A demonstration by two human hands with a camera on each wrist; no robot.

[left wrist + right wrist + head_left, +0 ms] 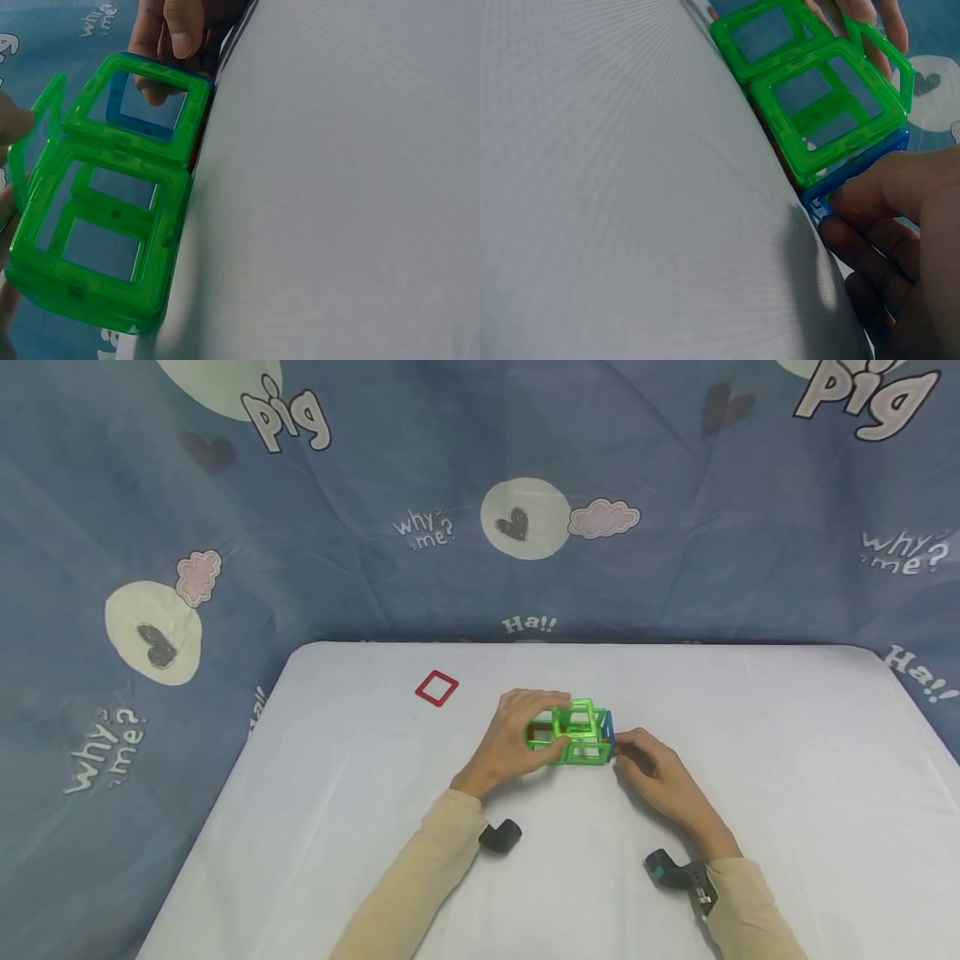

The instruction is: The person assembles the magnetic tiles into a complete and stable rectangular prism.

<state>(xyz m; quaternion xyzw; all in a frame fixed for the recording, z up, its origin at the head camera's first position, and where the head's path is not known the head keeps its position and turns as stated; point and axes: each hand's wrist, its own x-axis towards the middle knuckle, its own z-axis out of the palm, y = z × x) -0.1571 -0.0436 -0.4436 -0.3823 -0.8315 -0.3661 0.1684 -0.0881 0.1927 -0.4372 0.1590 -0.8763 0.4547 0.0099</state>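
Note:
A small box of see-through green magnetic tiles stands on the white table, two squares long in the left wrist view. One green square tile sticks up from its top. My left hand grips the box's left part, thumb in front and fingers behind. At the right end stands a blue square tile, against the green frame. My right hand pinches this blue tile low down between thumb and fingers. Some red shows inside the box's left end, partly hidden by the left hand.
A red square tile lies flat on the table, behind and left of the box. The white tabletop ends at a blue printed cloth at the back. Both wrists carry small black cameras.

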